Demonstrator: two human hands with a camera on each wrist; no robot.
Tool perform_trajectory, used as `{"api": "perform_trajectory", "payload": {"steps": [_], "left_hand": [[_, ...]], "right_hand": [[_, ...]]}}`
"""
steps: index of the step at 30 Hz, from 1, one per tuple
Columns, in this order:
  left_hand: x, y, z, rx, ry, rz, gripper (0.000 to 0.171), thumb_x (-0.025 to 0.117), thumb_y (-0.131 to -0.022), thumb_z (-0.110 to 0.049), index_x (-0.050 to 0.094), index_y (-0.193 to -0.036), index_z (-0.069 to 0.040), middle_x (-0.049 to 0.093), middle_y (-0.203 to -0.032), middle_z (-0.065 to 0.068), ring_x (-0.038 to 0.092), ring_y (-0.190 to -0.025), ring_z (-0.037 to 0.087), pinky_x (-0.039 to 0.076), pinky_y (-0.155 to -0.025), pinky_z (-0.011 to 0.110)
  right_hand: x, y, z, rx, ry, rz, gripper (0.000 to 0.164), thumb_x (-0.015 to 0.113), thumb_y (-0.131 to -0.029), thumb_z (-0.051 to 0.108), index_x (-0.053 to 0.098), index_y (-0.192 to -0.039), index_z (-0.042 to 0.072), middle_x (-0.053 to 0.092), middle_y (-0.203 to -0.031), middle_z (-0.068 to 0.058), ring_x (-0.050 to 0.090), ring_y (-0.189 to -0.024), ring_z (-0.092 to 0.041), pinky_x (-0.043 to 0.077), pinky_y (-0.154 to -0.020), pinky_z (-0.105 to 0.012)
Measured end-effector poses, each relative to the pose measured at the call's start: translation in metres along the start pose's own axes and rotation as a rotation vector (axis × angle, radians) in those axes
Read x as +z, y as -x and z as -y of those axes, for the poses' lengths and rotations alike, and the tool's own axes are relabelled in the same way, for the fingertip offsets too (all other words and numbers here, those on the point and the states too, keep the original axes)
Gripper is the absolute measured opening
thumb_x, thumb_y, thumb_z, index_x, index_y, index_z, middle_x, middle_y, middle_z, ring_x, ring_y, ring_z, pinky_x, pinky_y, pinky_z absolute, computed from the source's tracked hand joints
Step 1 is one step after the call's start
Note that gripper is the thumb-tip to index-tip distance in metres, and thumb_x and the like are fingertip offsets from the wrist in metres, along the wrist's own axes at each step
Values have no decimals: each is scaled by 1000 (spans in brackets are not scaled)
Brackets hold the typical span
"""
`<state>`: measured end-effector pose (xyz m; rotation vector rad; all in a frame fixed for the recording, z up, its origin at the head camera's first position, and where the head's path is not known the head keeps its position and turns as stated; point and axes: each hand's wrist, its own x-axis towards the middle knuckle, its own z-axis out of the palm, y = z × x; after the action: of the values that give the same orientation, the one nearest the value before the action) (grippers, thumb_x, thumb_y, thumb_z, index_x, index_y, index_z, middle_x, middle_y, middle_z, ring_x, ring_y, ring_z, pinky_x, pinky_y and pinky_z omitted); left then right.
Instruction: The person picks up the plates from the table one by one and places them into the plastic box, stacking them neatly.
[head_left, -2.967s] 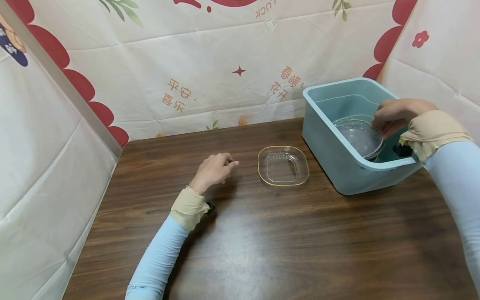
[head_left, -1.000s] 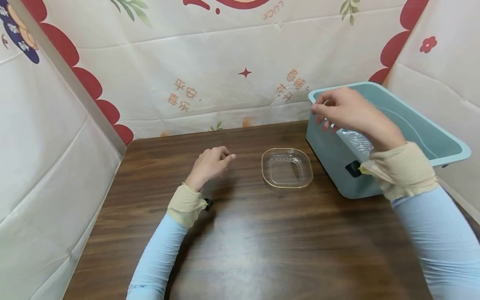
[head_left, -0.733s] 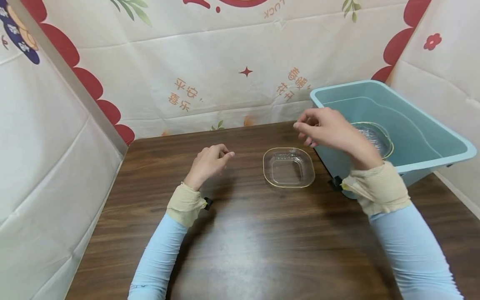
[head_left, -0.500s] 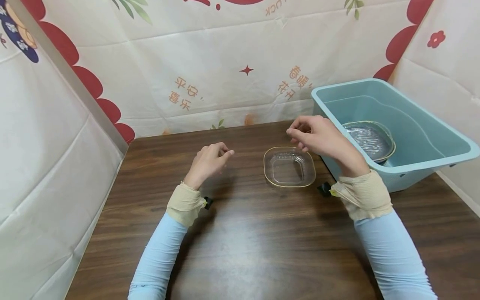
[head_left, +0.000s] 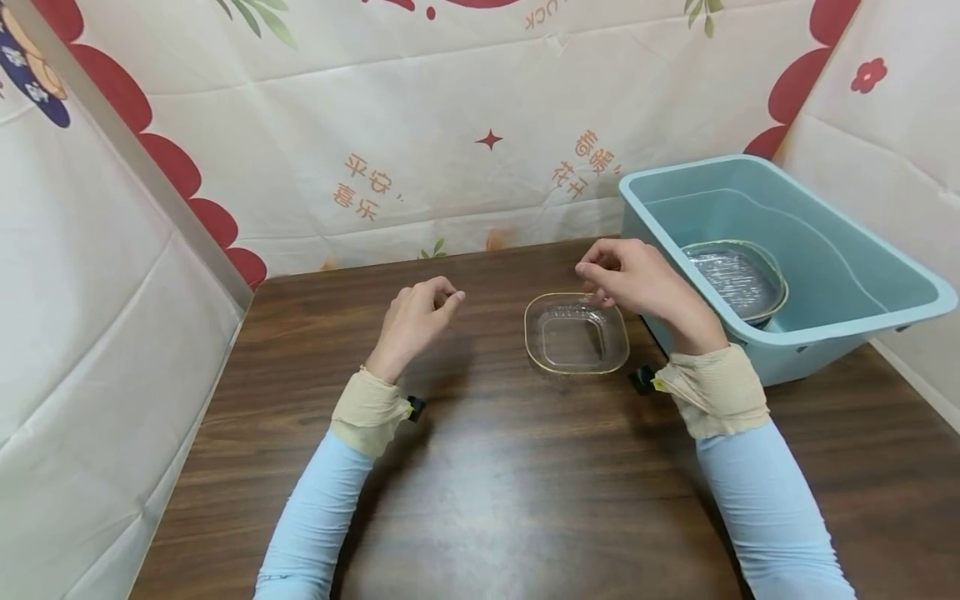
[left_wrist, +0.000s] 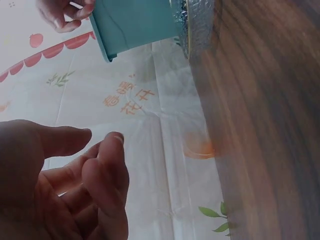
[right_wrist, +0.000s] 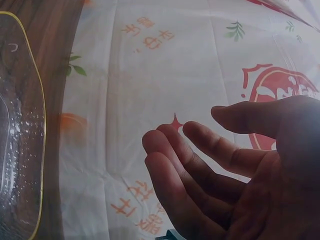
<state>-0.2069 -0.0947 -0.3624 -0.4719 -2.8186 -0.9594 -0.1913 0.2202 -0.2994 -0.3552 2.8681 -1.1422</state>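
Observation:
My left hand [head_left: 415, 321] hovers over the table left of a clear dish, its fingers loosely curled around nothing. The clear square dish [head_left: 576, 354] with rounded corners and a gold rim lies on the wooden table. Over its far right corner hangs my right hand [head_left: 637, 279], fingers loosely bent and nothing between them. In the right wrist view the gold-rimmed dish [right_wrist: 22, 125] shows at the left edge, apart from the fingertips. Close to my right hand stands a light blue plastic bin [head_left: 832, 250], with a stack of clear gold-rimmed dishes [head_left: 735, 279] inside.
The brown wooden table [head_left: 480, 483] reaches back to a white printed cloth [head_left: 450, 108] hung as a wall. Similar cloth covers the left and right sides. The bin's near rim [head_left: 870, 325] rises at the right, beside my right forearm.
My right hand has come out of the bin and moved left, to above the clear dish. The bin has shifted and turned slightly. My left hand has stayed nearly still.

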Motion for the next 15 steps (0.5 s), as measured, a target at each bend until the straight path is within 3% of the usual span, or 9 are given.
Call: {"api": "perform_trajectory", "payload": {"steps": [9, 12, 15], "left_hand": [[30, 2, -15, 27, -10, 70, 22, 62, -103, -36, 73, -103, -16, 68, -76, -2, 56, -61, 13, 46, -57, 30], [46, 3, -25, 30, 44, 136, 24, 62, -104, -37, 72, -106, -15, 73, -81, -1, 62, -58, 10, 50, -61, 30], [65, 1, -35, -11, 115, 211, 37, 61, -102, -47, 69, -112, -13, 75, -85, 1, 67, -55, 11, 54, -63, 29]], "right_hand": [[-14, 6, 0, 29, 18, 3, 28, 58, -106, 31, 66, -114, 5, 75, -97, -14, 71, -73, -13, 60, -63, -27], [-17, 7, -2, 30, -12, 15, 28, 58, -106, 29, 66, -115, 4, 75, -97, -16, 71, -73, -12, 61, -64, -25], [-19, 8, -2, 17, -34, 9, 28, 59, -106, 28, 66, -115, 3, 74, -96, -16, 72, -72, -13, 61, -63, -25]]}}
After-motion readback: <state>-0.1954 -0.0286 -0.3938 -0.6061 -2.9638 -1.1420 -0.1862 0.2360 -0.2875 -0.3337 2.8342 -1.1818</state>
